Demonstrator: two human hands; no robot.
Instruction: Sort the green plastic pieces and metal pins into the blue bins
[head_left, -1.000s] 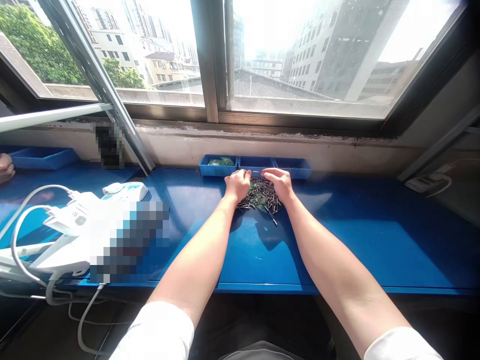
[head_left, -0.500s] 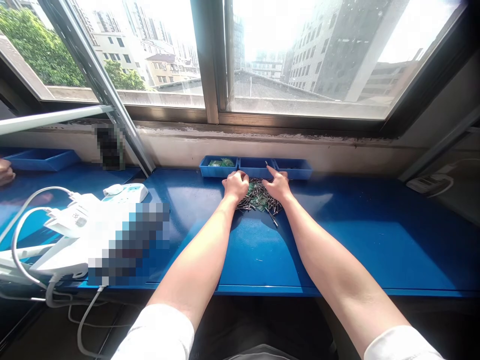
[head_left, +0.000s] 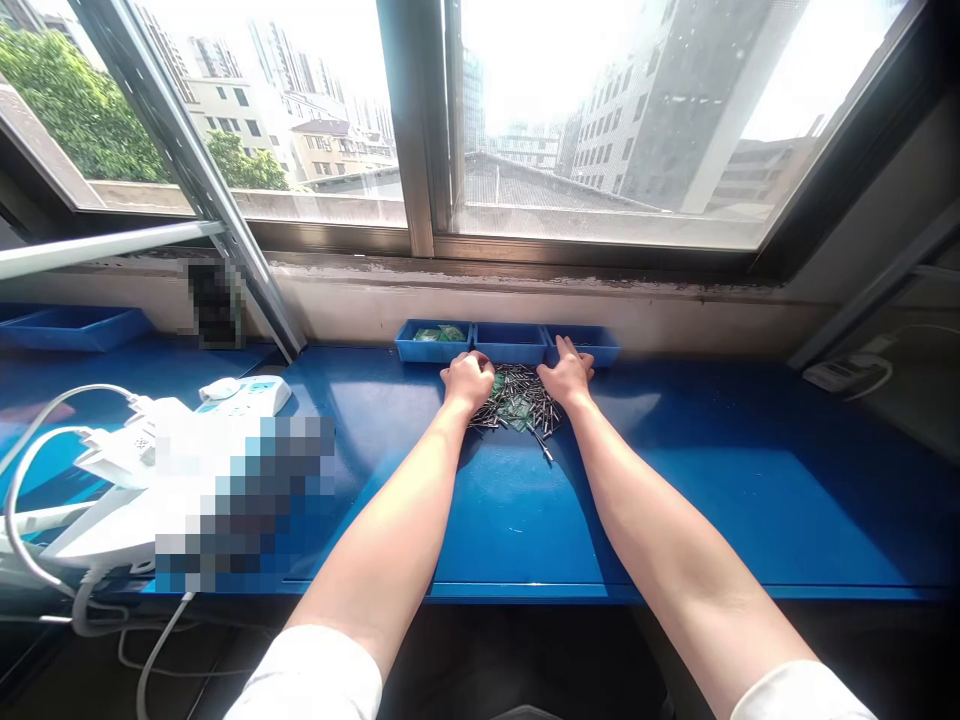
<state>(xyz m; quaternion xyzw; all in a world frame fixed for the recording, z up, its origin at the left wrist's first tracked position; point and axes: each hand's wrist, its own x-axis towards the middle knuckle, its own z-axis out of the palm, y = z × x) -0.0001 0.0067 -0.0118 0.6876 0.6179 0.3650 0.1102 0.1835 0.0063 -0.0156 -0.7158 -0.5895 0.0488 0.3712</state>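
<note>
Shallow blue tray [head_left: 71,330], far left, on the blue counter [head_left: 720,500]. White power strip [head_left: 244,395], with a white corded device [head_left: 112,525] nearer, partly blurred out. Row of three blue trays [head_left: 508,343] along the wall; green pieces [head_left: 439,334] in the leftmost. Left hand [head_left: 469,382]: curled closed, knuckles up, against the left edge of the heap; any piece inside the grip impossible to tell. Heap of loose metal pins and green pieces [head_left: 516,400]: flat on the counter, between the hands, just in front of the middle tray. Right hand [head_left: 568,373]: open, fingers spread, empty, fingertips [head_left: 564,345] at the rightmost tray's front rim. Small white power adapter [head_left: 836,376], far right, well apart.
</note>
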